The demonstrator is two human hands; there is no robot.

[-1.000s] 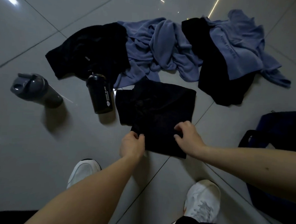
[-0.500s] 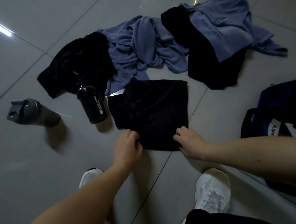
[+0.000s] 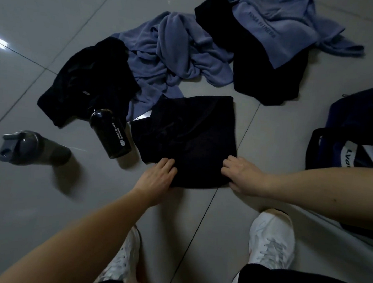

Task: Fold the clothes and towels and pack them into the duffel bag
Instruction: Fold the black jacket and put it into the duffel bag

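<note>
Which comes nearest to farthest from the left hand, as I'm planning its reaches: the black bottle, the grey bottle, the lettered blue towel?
From the left hand, in the head view:
1. Black bottle, just up and left of it.
2. Grey bottle, far left on the floor.
3. Lettered blue towel, top right, beyond the other clothes.

left hand (image 3: 158, 175) fingers extended, flat on black garment (image 3: 192, 137) | right hand (image 3: 242, 176) fingers curled, pinching its corner | both forearms bare, reaching forward

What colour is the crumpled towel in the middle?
The towel is greyish blue; the head view shows it.
</note>
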